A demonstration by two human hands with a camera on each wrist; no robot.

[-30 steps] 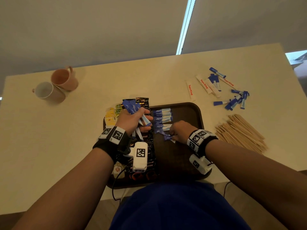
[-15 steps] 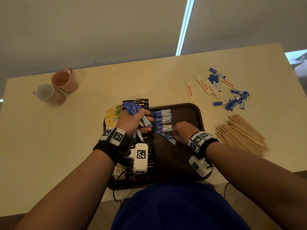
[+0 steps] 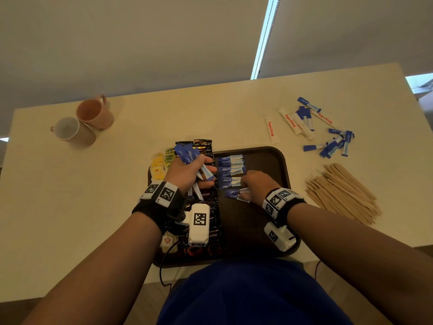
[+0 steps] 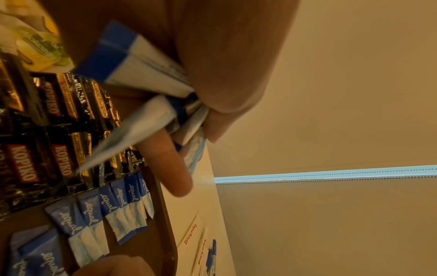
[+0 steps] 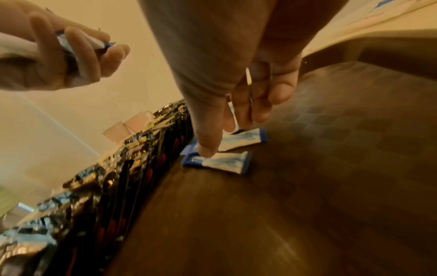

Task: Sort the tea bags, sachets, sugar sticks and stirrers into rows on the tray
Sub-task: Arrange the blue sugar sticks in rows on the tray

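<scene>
Since a second ago the right hand (image 3: 256, 184) has slid back along the tray (image 3: 284, 165) on the desk (image 3: 58, 207), thumb pressing the nearest "equal" stick (image 5: 221, 162), fingers nearly straight. Above the "KOPIKO" sachets (image 4: 49, 119), the left hand (image 3: 187, 172) keeps a closed grip on a bundle of blue sticks (image 3: 187, 154). "Tapa King" sticks (image 3: 270, 129) lie beyond.

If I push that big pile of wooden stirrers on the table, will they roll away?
Probably not far. The wooden stirrers look flat and thin, so they would likely slide and fan out rather than roll. They seem light, and the pile lies loose on the table, so one push may scatter them.
</scene>
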